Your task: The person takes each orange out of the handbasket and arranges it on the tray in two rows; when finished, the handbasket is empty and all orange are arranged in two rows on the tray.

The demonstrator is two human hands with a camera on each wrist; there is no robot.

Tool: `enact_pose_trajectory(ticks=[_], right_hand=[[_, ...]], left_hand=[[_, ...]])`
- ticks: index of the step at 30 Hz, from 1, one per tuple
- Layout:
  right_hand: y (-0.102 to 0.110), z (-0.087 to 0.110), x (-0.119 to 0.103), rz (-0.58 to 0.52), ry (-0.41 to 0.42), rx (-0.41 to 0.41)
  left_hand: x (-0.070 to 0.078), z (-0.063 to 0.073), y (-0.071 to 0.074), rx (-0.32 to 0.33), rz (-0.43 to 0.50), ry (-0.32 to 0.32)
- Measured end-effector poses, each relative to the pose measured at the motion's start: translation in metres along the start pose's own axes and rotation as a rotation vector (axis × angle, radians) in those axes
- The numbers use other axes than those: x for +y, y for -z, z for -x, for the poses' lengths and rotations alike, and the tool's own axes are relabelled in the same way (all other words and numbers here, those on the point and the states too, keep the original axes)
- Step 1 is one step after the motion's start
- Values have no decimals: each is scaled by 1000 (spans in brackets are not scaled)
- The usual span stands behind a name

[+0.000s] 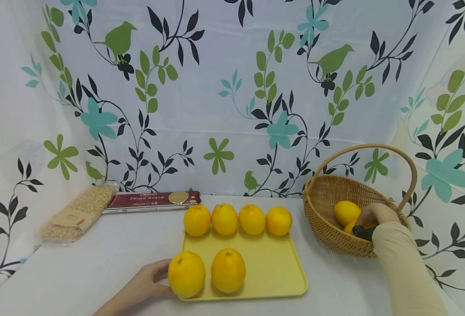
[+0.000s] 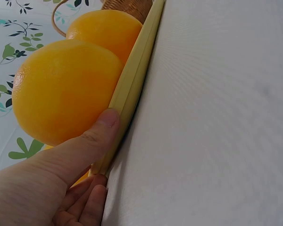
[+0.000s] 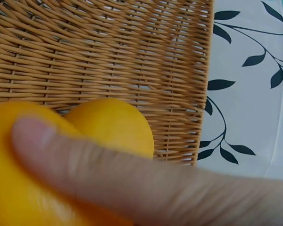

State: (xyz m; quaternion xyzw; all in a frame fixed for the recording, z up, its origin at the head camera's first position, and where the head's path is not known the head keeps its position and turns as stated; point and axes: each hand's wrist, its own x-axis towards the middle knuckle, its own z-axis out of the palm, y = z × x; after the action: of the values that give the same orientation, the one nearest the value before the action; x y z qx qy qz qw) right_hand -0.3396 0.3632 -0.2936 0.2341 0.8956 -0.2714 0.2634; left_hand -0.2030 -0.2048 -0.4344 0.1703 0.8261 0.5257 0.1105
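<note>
My left hand (image 1: 145,281) is at the near left corner of a yellow tray (image 1: 275,267). In the left wrist view the thumb presses on the tray's rim (image 2: 134,80), with the other fingers curled at its underside. Two large oranges (image 1: 228,271) sit at the tray's near side, one right beside this hand. Along the far edge several more oranges (image 1: 252,219) stand in a row. My right hand (image 1: 380,213) reaches into a wicker basket (image 1: 327,232). Its thumb lies across an orange (image 3: 19,188); the other fingers are hidden. Another yellow-orange fruit (image 3: 115,125) lies beside it.
At the back left lie a clear bag of pale grains (image 1: 78,213) and a dark red spaghetti pack (image 1: 153,202). The basket's tall handle (image 1: 368,147) arches over its opening. A patterned cloth (image 1: 216,109) hangs behind the white table (image 1: 109,250).
</note>
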Motion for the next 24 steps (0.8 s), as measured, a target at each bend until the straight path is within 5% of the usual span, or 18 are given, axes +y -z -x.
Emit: enact_pose_trajectory(ticks=[8, 19, 24], right_hand=[[0, -2, 1, 106, 90, -15], [10, 11, 0, 14, 39, 63], [14, 16, 5, -89, 46, -16]], left_hand=[[1, 0, -1, -3, 4, 15], [5, 0, 2, 5, -6, 13], [4, 0, 2, 9, -1, 23]])
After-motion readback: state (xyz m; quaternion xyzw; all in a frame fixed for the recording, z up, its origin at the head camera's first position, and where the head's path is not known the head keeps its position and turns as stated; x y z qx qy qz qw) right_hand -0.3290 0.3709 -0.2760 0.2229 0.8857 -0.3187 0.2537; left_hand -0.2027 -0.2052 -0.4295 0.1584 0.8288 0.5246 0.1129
